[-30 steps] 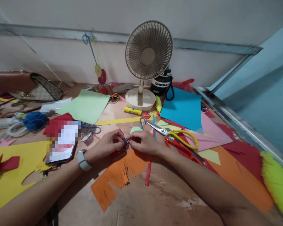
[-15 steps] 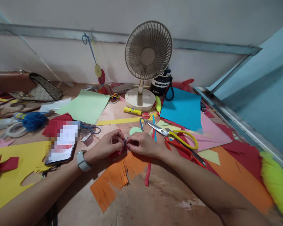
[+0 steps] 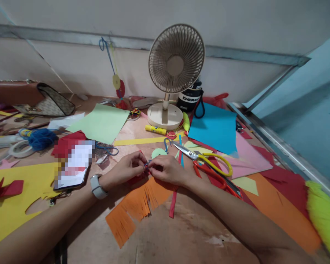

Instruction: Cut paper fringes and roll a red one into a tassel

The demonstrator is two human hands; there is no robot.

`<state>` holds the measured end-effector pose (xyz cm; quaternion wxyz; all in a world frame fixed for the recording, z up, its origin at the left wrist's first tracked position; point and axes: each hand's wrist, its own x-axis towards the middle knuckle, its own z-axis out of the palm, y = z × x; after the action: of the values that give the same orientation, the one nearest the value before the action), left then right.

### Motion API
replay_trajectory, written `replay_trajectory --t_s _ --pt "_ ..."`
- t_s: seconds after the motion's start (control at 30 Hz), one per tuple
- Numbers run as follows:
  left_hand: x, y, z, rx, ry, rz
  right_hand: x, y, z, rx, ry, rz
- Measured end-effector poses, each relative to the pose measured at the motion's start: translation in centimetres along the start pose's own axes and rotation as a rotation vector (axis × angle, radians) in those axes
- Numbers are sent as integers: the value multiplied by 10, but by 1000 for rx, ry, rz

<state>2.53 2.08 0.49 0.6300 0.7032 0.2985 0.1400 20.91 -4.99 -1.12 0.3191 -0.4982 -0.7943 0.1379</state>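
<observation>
My left hand and my right hand meet at the middle of the table, fingertips pinched together on a small blue and red craft piece. Both hands are closed on it; the piece is mostly hidden by my fingers. Under my hands lies an orange paper strip with a cut fringe. A red paper strip lies beside my right wrist. A grey watch is on my left wrist.
Yellow-handled scissors and red-handled scissors lie right of my hands. A phone lies to the left. A desk fan, a glue stick, blue yarn, tape rolls and coloured paper sheets cover the table.
The view has shifted slightly. My hands stay pinched together on the small piece, with only small finger movements.
</observation>
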Motion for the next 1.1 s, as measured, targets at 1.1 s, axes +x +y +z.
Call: replay_trajectory --t_s 1.1 --pt "2 1 -2 -103 -21 -96 -8 -5 5 -85 -89 -121"
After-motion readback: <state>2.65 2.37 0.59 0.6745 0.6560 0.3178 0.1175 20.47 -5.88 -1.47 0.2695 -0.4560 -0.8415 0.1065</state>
